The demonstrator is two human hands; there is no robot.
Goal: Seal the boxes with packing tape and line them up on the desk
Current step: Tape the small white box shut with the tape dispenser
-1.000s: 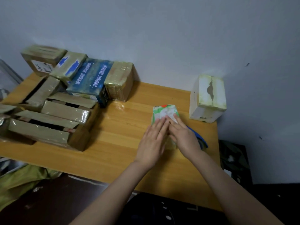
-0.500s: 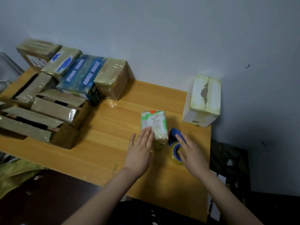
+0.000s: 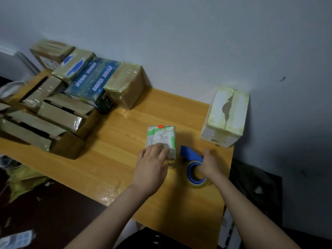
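Grey wall (image 3: 197, 42) behind; yellow-green bag (image 3: 25, 184) bottom L, black item (image 3: 255, 186) bottom R.

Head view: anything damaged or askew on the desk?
Yes. The white cardboard box by the wall, far right, has a jagged dark tear along its taped top seam. The brown cardboard boxes at left show dark gaps between flaps.
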